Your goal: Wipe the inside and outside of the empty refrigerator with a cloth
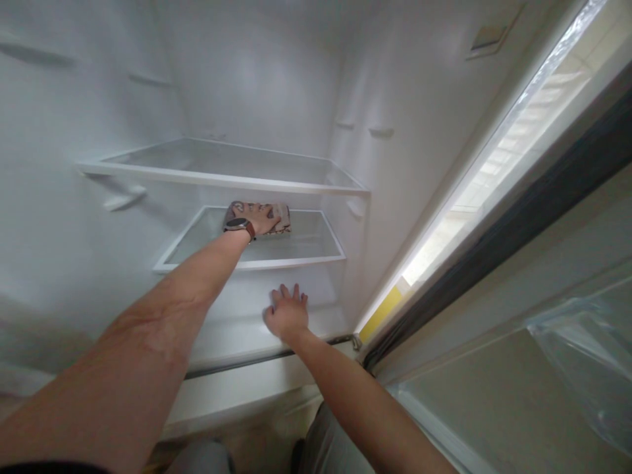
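Observation:
I look into an empty white fridge. My left hand (261, 217), with a watch on the wrist, lies flat with fingers spread on a patterned cloth (281, 217) that rests on the lower glass shelf (247, 264). My right hand (287, 311) rests open, fingers spread, on the white floor of the fridge (232, 336) below that shelf. It holds nothing.
An upper glass shelf (222, 176) spans the fridge above the cloth. White side walls carry moulded shelf rails. The open fridge door (494, 395) stands to the right, with a dark gasket strip and a clear door bin (587, 355).

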`<state>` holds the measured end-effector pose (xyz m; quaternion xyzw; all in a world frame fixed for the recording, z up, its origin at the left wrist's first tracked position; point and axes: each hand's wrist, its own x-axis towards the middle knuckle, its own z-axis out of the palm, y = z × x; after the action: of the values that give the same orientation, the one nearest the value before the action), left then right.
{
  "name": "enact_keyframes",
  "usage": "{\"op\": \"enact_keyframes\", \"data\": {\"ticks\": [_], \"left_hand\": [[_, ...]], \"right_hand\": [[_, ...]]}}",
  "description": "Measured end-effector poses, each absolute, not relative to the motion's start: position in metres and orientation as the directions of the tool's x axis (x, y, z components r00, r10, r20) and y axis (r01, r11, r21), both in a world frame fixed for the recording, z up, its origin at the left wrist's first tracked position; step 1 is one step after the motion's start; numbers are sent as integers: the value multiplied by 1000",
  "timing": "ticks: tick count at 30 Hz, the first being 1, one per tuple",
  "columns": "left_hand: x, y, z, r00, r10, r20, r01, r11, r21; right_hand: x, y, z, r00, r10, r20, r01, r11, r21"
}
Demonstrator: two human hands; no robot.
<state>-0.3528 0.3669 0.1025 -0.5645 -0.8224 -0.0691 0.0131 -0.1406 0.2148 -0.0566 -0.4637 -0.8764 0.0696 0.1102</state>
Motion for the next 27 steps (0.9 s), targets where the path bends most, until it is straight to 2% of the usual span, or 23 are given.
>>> {"op": "enact_keyframes", "data": {"ticks": [8,15,27], "left_hand": [[-327,338,108,-369,928,49,928,365,79],[-299,303,106,-330,941,82,943,324,77],[-266,261,108,-302,951,67,951,296,87]], "right_hand": [[-141,216,-55,-552,825,122,792,564,-234],[-140,215,-52,-549,831,87,806,554,-208],[-141,217,-55,-537,834,125,802,551,-232]]}}
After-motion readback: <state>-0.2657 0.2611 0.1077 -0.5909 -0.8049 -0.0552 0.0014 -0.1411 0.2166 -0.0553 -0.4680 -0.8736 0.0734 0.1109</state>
